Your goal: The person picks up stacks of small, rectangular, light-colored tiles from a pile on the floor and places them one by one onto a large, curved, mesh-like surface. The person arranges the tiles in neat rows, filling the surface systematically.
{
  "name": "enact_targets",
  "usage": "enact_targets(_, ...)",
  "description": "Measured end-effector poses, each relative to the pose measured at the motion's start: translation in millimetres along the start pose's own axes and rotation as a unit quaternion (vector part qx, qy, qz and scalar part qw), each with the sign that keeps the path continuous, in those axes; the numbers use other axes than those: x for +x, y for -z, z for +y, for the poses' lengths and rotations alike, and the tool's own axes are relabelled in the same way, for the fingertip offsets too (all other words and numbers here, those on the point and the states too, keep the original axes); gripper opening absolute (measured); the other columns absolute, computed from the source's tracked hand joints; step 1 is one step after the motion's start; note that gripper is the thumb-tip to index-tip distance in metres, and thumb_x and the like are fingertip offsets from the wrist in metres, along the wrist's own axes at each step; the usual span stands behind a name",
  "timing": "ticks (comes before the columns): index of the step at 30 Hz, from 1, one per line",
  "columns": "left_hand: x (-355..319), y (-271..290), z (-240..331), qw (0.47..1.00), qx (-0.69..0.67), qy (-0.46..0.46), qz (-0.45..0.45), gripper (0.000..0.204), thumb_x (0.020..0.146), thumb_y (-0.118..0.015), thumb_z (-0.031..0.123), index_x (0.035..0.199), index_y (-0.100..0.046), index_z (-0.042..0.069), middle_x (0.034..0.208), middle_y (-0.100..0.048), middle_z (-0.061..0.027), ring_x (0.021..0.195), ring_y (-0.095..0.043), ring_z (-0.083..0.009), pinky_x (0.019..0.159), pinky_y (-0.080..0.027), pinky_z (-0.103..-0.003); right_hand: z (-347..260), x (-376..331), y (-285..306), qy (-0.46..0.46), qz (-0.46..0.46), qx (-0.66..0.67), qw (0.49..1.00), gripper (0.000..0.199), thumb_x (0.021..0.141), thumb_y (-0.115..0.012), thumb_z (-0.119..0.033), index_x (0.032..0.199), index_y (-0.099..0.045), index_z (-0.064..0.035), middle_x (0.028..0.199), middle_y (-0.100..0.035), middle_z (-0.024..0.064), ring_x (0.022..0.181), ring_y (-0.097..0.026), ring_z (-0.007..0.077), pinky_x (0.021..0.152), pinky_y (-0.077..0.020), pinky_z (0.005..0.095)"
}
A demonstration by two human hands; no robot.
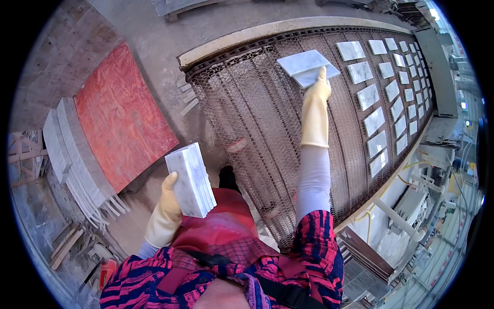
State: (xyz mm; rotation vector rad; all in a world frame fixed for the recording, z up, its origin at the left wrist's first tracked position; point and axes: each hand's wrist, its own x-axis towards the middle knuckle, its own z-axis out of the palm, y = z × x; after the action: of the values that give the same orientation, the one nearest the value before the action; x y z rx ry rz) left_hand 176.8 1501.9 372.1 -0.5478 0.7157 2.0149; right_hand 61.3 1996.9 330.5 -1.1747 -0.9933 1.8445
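Note:
My left hand [166,211], in a cream rubber glove, is closed round a stack of several white-grey marble tiles [191,180], held tilted beside the near-left edge of a mesh conveyor belt [247,118]. Stretched far forward over the belt, my right hand [317,95] wears the same kind of glove. Its thumb presses on top of a marble tile [309,77]; its other fingers are mostly hidden. Against that tile's far side lies another marble tile [303,61], partly overlapped or touching; I cannot tell which.
Rows of marble tiles [374,122] lie spaced along the belt to the right. A pale rail [288,24] bounds its far side. On the left, a red board [123,116] stands near stacked stone strips [85,149]. Stone offcuts [188,99] lie on the floor by the belt's end.

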Motion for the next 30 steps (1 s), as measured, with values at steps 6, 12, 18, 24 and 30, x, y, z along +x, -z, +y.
enact_targets(6,8,-3,17,0.995,0.016,0.029,-0.094,0.098,0.079,-0.083,0.066,0.147,-0.056,0.001,0.126,-0.071,-0.0172,0.111,-0.073,-0.0351,0.098,-0.061,-0.052,-14,-3,69,-0.006,-0.023,-0.034,0.999,0.033,0.109,-0.067,-0.025,0.129,-0.061,0.0001,0.120,-0.073,0.0145,0.104,-0.075,0.0274,0.093,-0.0635,0.0408)
enact_targets(12,10,-21,30,0.984,-0.014,0.026,-0.177,0.104,0.077,-0.088,0.061,0.156,-0.050,0.006,0.137,-0.068,-0.0176,0.125,-0.068,-0.0355,0.109,-0.056,-0.056,-54,-100,72,-0.038,-0.016,-0.258,0.965,0.045,0.111,-0.060,-0.028,0.146,-0.056,0.0005,0.117,-0.075,0.0141,0.098,-0.075,0.0223,0.090,-0.0617,0.0361)
enact_targets(18,15,-84,29,0.978,0.039,-0.043,-0.202,0.115,0.078,-0.086,0.066,0.164,-0.040,0.006,0.158,-0.054,-0.0214,0.136,-0.063,-0.0376,0.117,-0.051,-0.057,-88,-291,64,-0.116,-0.367,-0.376,0.843,0.047,0.101,-0.072,-0.030,0.139,-0.068,-0.0038,0.108,-0.077,0.0120,0.093,-0.073,0.0170,0.086,-0.0595,0.0316)
enact_targets(24,32,-89,25,0.962,0.094,0.095,-0.238,0.090,0.093,-0.073,0.058,0.158,-0.049,0.001,0.148,-0.065,-0.0176,0.130,-0.066,-0.0305,0.116,-0.051,-0.047,-32,-346,74,-0.199,-0.364,-0.180,0.892,0.063,0.095,-0.082,-0.038,0.143,-0.063,-0.0010,0.131,-0.071,0.0115,0.116,-0.068,0.0190,0.101,-0.0541,0.0360)
enact_targets(30,46,-77,9,0.962,0.092,0.199,-0.163,0.069,0.104,-0.064,0.050,0.153,-0.055,0.002,0.144,-0.068,-0.0174,0.130,-0.067,-0.0302,0.113,-0.052,-0.046,-38,-345,112,-0.177,-0.238,-0.146,0.944,0.052,0.099,-0.081,-0.029,0.139,-0.064,0.0000,0.126,-0.074,0.0093,0.110,-0.070,0.0187,0.099,-0.0553,0.0369)
